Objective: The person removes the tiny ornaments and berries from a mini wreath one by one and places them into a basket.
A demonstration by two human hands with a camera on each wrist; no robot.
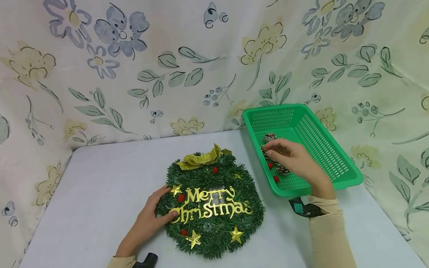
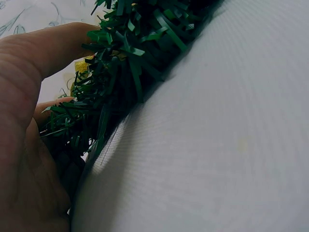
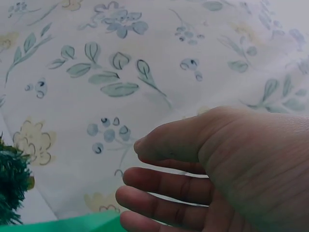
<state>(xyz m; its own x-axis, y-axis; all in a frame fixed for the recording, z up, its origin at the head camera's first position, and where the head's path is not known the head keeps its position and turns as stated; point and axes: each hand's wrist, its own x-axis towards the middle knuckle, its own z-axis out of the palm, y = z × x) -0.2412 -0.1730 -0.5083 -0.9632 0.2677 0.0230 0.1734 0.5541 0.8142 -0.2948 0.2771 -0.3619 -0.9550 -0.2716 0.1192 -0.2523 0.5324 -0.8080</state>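
Head view: wreath (image 1: 214,225) lies between the hands (image 1: 150,219).

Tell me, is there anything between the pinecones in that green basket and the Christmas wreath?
Yes: the green basket's left wall stands between the pinecones and the Christmas wreath. Two small red balls also lie beside the pinecones, near that wall. The pinecones would probably need lifting over it. Beyond it, nothing visible blocks the way.

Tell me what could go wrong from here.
The left hand grips the wreath with its thumb over the gold lettering, so pressing might bend a letter. In the green basket, pine cones and red balls lie close together near the right hand, so reaching for one could nudge another.
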